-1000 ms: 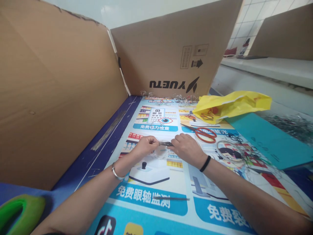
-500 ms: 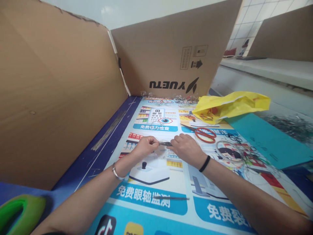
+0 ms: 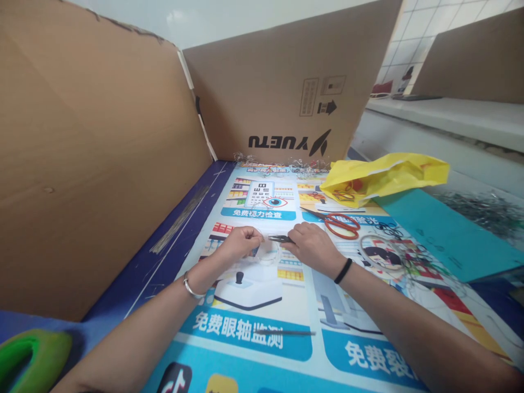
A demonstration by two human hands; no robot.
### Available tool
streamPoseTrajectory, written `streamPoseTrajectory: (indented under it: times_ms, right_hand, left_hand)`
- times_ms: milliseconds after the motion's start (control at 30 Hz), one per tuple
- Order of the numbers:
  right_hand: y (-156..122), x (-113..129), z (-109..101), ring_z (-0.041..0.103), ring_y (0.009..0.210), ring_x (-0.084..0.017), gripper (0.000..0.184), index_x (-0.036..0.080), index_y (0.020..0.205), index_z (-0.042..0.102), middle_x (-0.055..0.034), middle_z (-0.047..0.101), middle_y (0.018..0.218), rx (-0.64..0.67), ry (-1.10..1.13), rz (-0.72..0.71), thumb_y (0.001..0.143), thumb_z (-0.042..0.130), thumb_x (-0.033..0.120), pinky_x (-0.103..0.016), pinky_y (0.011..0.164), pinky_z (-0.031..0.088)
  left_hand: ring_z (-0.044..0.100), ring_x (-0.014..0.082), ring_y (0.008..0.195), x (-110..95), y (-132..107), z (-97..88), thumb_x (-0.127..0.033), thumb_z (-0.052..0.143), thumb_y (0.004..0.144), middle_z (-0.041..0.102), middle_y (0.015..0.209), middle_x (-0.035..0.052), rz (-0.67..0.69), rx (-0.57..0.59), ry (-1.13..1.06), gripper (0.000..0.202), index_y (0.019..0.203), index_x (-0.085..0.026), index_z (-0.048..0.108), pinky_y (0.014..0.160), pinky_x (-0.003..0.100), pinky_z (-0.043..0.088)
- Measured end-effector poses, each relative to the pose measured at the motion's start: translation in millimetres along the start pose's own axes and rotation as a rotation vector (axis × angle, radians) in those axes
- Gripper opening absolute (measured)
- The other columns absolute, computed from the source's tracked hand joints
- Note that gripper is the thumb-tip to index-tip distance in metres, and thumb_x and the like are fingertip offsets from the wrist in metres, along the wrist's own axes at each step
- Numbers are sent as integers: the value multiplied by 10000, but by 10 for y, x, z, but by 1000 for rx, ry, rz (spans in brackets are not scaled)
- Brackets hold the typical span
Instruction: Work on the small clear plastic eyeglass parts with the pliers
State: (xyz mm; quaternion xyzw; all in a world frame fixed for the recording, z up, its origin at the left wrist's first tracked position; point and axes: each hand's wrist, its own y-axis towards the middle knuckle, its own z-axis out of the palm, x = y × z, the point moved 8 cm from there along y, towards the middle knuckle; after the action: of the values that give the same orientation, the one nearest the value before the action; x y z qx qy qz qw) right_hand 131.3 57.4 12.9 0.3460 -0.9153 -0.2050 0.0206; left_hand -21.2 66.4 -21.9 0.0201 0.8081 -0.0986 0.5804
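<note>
My left hand point(image 3: 242, 243) is closed in a pinch on a thin clear wire ring point(image 3: 268, 252) that lies on the printed poster mat point(image 3: 286, 349). My right hand point(image 3: 313, 245) is closed around small dark pliers point(image 3: 280, 238), whose tips point left toward the left fingers. Both hands rest on the mat near its middle, a few centimetres apart. A silver bangle sits on my left wrist and a black band on my right.
Red-handled scissors point(image 3: 341, 225) lie just right of my right hand. A yellow plastic bag point(image 3: 380, 177) and teal sheet point(image 3: 446, 232) sit farther right, with wire rings point(image 3: 393, 254). Cardboard walls point(image 3: 94, 147) stand left and behind. A thin rod point(image 3: 284, 332) lies near me; a green object point(image 3: 28, 363) at bottom left.
Both hands stay nearly in place; the pliers' tips have shifted slightly while working the wire ring. The view has tilted a little.
</note>
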Motion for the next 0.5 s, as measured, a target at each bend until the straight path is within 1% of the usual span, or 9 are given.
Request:
streamPoseTrajectory:
  times_ms: [100,200,267,333,400,500]
  right_hand:
    - [-4,-115,38,510,778,-171,313,174,757,567,-54,586,773,8,129,69,852,436,441,-273,670,321]
    - [0,-224,85,508,698,-137,314,185,723,541,-24,567,735,28,370,213,846,433,453,-242,602,339]
    - [-1,-263,111,491,635,-119,296,190,694,522,-2,542,693,26,525,315,820,470,453,-229,558,339]
    - [0,-260,131,477,607,-111,260,193,678,514,14,522,661,17,633,376,786,521,430,-225,546,343]
    - [4,-230,147,474,605,-109,217,195,676,522,20,518,654,10,688,392,759,559,393,-225,553,349]
    - [12,-180,164,477,620,-109,173,199,691,544,19,530,675,2,697,364,742,578,361,-229,569,353]
  left_hand:
    - [342,30,379,-15,5,-60,-251,553,655,453,504,-59,1,-54,-53,109,662,-143,557,411,182,338]
    - [347,41,390,-60,-22,-100,-280,573,657,426,467,-65,-2,-109,-85,138,631,-151,534,411,184,323]
    - [350,47,394,-92,-42,-104,-298,578,658,415,445,-66,-4,-125,-99,157,621,-153,530,411,187,307]
    - [343,47,390,-106,-53,-101,-300,575,658,413,438,-67,-6,-136,-109,157,620,-153,534,409,190,294]
    - [336,44,385,-101,-52,-95,-295,567,660,412,441,-68,-5,-144,-113,150,625,-153,535,406,190,286]
    - [343,42,389,-67,-39,-76,-296,563,666,424,465,-66,1,-144,-106,147,643,-154,536,408,187,291]
